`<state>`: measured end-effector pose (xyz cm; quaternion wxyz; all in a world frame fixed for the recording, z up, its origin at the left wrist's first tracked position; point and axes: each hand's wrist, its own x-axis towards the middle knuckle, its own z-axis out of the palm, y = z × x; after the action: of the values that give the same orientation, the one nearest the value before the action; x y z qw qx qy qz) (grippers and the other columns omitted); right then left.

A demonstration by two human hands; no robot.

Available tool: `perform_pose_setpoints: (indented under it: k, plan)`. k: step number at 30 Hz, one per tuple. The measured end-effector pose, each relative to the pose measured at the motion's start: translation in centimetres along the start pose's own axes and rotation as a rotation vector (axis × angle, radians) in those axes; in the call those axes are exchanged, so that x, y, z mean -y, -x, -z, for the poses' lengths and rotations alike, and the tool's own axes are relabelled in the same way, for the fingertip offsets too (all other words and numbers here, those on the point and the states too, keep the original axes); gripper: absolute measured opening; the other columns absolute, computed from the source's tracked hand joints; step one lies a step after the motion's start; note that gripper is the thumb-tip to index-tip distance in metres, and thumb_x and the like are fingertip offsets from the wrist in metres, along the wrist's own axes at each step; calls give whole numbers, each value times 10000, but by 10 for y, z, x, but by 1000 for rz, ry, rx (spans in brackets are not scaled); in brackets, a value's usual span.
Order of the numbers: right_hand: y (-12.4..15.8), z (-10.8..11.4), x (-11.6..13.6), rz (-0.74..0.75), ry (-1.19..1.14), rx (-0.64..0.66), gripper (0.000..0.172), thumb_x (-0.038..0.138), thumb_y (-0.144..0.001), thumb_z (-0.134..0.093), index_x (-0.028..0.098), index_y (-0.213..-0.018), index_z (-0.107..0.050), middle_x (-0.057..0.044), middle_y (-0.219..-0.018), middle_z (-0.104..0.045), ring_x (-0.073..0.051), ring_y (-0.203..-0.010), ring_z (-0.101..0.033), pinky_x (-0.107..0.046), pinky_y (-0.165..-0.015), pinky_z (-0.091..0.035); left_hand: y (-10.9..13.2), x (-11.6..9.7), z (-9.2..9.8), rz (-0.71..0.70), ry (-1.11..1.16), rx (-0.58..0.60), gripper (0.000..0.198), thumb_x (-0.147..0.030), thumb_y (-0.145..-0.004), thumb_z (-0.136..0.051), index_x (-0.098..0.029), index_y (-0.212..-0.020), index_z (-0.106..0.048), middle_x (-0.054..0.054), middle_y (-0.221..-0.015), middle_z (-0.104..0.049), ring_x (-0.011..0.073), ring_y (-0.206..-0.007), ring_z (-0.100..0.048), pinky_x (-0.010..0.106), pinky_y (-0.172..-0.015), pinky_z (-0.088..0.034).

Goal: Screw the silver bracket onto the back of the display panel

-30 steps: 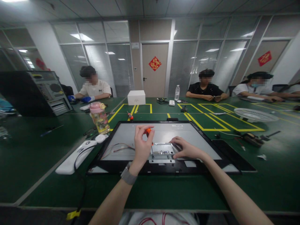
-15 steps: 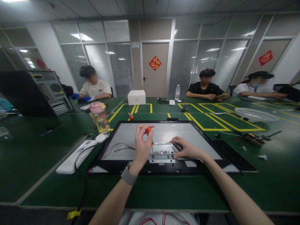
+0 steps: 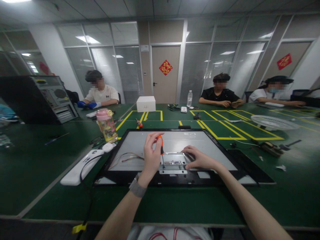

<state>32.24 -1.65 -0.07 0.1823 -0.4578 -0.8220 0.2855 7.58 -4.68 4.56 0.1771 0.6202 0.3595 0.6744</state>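
Note:
Upright in my left hand (image 3: 151, 151) is an orange-handled screwdriver (image 3: 161, 146), its tip down on the near left part of a silver metal bracket (image 3: 183, 158). The fingers close round the top of the handle. My right hand (image 3: 196, 157) rests on the bracket's right side, thumb at the near edge and fingers over the far edge. Metal connectors show in the bracket's middle. Beneath it lies a monitor panel (image 3: 140, 136), grey back up, in a black frame. Thin wires (image 3: 127, 155) run across the panel at the left.
A white power strip (image 3: 81, 168) and a pink-lidded bottle (image 3: 107, 125) stand left of the panel. A computer case (image 3: 37, 98) is farther left. Beyond are a white box (image 3: 146, 104) and a water bottle (image 3: 189, 98). A black strip (image 3: 250, 166) lies right. Other people sit across the table.
The left fingers have shifted slightly on the screwdriver, so more of its orange handle shows. My right hand and the bracket stay in place.

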Motion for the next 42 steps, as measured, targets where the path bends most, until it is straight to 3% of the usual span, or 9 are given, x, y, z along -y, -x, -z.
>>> perform_pose_setpoints:
  k: [5, 11, 17, 24, 31, 37, 42]
  plan:
    - [0, 0, 1, 10, -5, -10, 721, 563, -626, -771, 216, -1227, -576, -101, -1307, -444, -324, -1251, -416, -444, -1101, -308, 0, -1, 0, 18, 24, 11, 233, -230, -913, -470, -207, -1030, -671, 50, -957, -622, 167, -897, -583, 277, -793, -460]
    - [1, 0, 1, 6, -9, -2, 727, 564, -623, -778, 214, -1225, -569, -102, -1309, -438, -317, -1252, -418, -437, -1104, -308, 0, 2, -1, 4, -15, -49, 98, -237, -821, -638, -203, -898, -687, 11, -858, -512, 123, -727, -534, 254, -716, -455]
    - [1, 0, 1, 7, -19, -3, 707, 553, -628, -777, 215, -1215, -574, -101, -1316, -437, -316, -1255, -415, -437, -1112, -298, 0, 2, -2, -18, 3, -64, 78, -255, -805, -670, -200, -857, -688, 3, -837, -484, 122, -725, -518, 253, -705, -449]
    - [0, 0, -2, 17, -11, -6, 700, 547, -630, -776, 213, -1211, -574, -104, -1299, -445, -325, -1245, -418, -466, -1105, -298, 0, -4, -1, -23, -27, -88, 99, -264, -840, -620, -190, -838, -686, 7, -810, -511, 126, -727, -523, 249, -706, -442]
    - [0, 0, 0, 5, -20, -5, 706, 548, -627, -776, 218, -1218, -574, -100, -1307, -442, -328, -1243, -423, -456, -1093, -318, 1, 2, 0, 80, 112, -29, 278, -266, -951, -391, -181, -966, -656, 33, -825, -617, 151, -798, -583, 262, -737, -449]
    - [0, 0, 1, 13, -19, -2, 713, 548, -631, -777, 203, -1219, -571, -108, -1306, -441, -322, -1248, -418, -437, -1098, -312, 1, -2, -1, -1, -7, -46, 156, -298, -869, -590, -201, -918, -702, 25, -886, -539, 132, -779, -538, 248, -746, -443]
    - [-1, 0, -1, 16, -30, 1, 708, 543, -630, -782, 213, -1218, -567, -100, -1308, -440, -316, -1245, -422, -432, -1091, -324, 3, -1, -1, 20, -2, -81, 212, -302, -923, -506, -198, -961, -687, 31, -879, -573, 138, -805, -561, 246, -750, -451]
